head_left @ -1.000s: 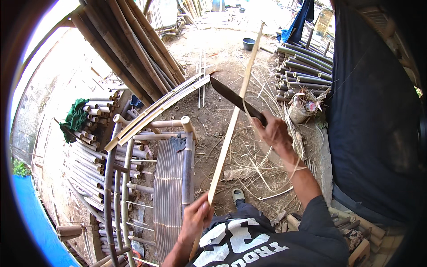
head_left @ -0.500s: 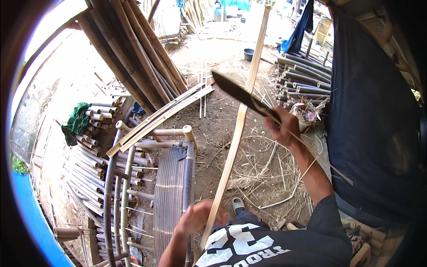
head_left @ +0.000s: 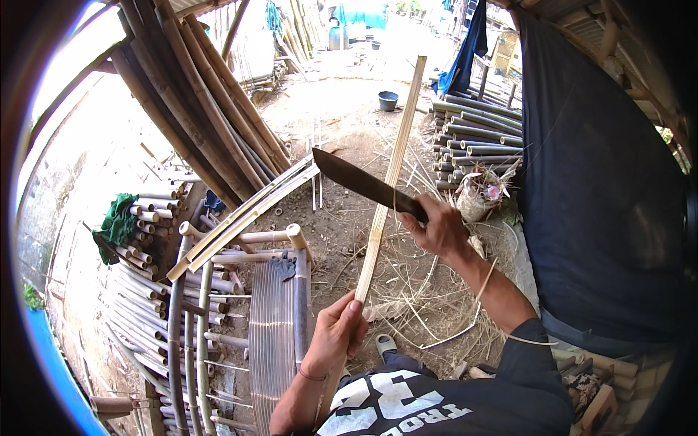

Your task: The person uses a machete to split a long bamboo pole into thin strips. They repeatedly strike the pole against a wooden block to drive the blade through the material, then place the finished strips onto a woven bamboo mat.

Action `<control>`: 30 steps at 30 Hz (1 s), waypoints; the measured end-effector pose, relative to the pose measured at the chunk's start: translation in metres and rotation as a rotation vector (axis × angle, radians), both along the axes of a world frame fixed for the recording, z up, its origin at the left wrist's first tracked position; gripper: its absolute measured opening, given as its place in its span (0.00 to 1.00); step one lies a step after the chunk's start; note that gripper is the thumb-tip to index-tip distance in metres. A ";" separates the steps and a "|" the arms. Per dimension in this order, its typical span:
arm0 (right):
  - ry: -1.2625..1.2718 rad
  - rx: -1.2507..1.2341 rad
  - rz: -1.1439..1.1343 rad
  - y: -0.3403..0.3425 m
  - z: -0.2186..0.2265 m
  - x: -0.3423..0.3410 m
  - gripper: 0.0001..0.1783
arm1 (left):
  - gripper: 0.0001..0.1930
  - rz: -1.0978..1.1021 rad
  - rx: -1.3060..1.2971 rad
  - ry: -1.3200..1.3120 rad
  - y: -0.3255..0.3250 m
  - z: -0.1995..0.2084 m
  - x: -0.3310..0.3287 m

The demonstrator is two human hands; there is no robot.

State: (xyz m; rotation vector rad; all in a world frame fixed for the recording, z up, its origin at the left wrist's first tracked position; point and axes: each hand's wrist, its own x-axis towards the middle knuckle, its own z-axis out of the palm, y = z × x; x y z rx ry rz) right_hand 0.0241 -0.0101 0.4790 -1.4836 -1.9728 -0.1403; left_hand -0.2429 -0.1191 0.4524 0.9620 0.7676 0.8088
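Nearest, at the lower edge: dark shirt with white print, both forearms rising from it. Left hand clenched around the lower end of a long pale bamboo strip, thumb and fingers wrapped, the strip standing nearly upright and leaning a little to the right toward its top. Right hand grasping firmly the handle of a dark machete, blade pointing up-left and lying across the strip at about its middle, touching it or just beside it; cannot tell which. Beside the left hand, a curved bamboo frame of many thin slats on thicker poles. Below the hands, earth floor with dry shavings and thin splinters. Farther left, short cut bamboo tubes in a heap, a green cloth on them. Behind, long thick bamboo poles leaning. To the right, stacked dark poles and a hanging dark tarp. Far back, a small dark bucket.
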 end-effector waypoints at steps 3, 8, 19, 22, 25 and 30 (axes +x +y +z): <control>-0.071 0.157 0.249 -0.011 -0.032 -0.009 0.30 | 0.21 0.025 -0.059 0.004 -0.010 -0.009 -0.004; 0.012 0.045 0.023 0.025 -0.025 0.035 0.35 | 0.19 0.019 -0.067 0.119 -0.041 -0.005 -0.014; 0.034 -0.046 -0.170 0.070 -0.033 0.112 0.40 | 0.25 0.075 -0.211 0.224 -0.136 -0.035 -0.041; 0.405 -0.167 -0.439 0.102 -0.033 0.185 0.39 | 0.17 -0.008 -0.141 0.348 -0.163 -0.055 -0.063; 0.665 -0.256 -0.398 0.106 -0.025 0.238 0.35 | 0.16 0.006 -0.234 0.388 -0.165 -0.070 -0.067; 1.207 -0.517 0.116 0.050 -0.055 0.088 0.33 | 0.19 0.072 -0.411 0.300 -0.128 -0.062 -0.012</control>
